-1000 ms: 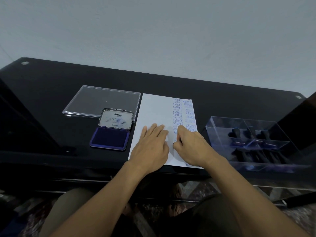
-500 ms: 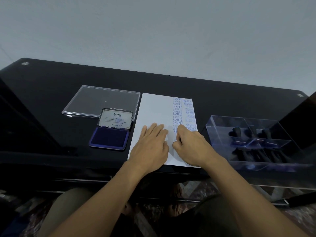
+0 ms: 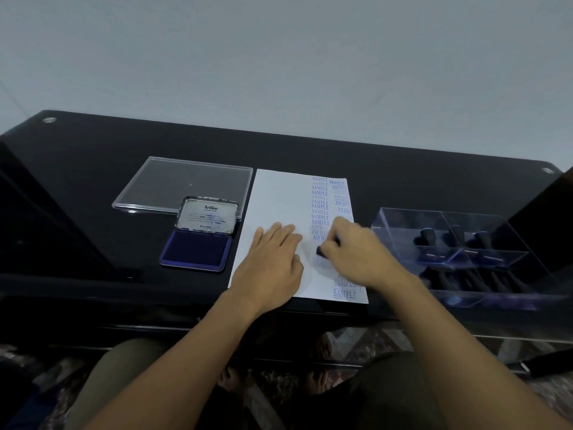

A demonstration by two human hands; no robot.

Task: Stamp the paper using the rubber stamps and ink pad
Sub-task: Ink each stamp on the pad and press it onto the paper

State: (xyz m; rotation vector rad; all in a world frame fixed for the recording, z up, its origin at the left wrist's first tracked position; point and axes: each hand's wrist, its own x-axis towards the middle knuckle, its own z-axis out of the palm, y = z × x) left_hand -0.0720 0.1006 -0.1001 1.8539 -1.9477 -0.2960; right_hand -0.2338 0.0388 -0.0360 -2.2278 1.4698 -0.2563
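A white paper [image 3: 279, 200] lies on the black table, with blue stamp marks down its right side. My left hand [image 3: 273, 262] rests flat on the paper's lower middle, fingers spread. My right hand [image 3: 356, 252] is closed around a dark rubber stamp [image 3: 321, 251], whose end shows at the fingertips, over the paper's right part; whether it touches the sheet I cannot tell. A faint blue mark shows just below the stamp. The open ink pad [image 3: 197, 252], blue with its lid [image 3: 207, 217] raised, sits left of the paper.
A clear plastic lid [image 3: 186, 181] lies flat behind the ink pad. A clear box [image 3: 403, 218] with several dark-handled stamps stands right of the paper. The table's front edge [image 3: 155, 287] runs just below the paper. My knees show under the table.
My right hand has shifted slightly right and up from the paper, and the stamp's dark end now shows with a faint new mark below it. The left hand has stayed put.
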